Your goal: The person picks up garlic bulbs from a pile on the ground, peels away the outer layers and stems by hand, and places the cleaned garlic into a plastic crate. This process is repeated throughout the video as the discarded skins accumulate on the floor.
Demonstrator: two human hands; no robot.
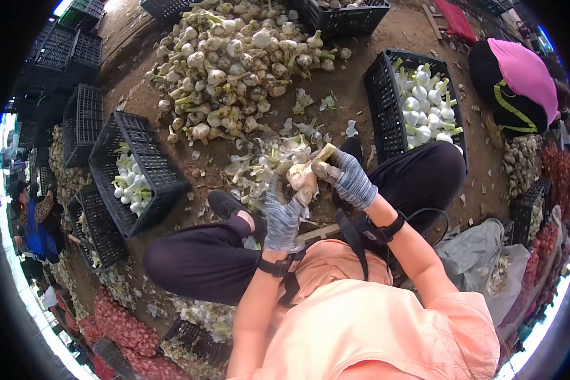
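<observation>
Between my hands, above a litter of peeled skins (266, 166), is a garlic bulb (302, 177) with papery outer layers and a short thick stem. My left hand (284, 214), in a grey knit glove with bare-looking fingertips, is closed around the bulb's left and lower side. In a matching glove, my right hand (351, 178) grips the bulb at its stem side, fingers bent. What the right fingertips do behind the stem is partly hidden. Just ahead lies a large heap of unpeeled garlic (234, 63) with stems on.
A black crate (377, 104) of cleaned white bulbs stands at the right, another crate (155, 149) at the left. Stacked crates (63, 50) line the far left. A person in pink (522, 73) bends at upper right. Red net sacks (123, 323) lie lower left.
</observation>
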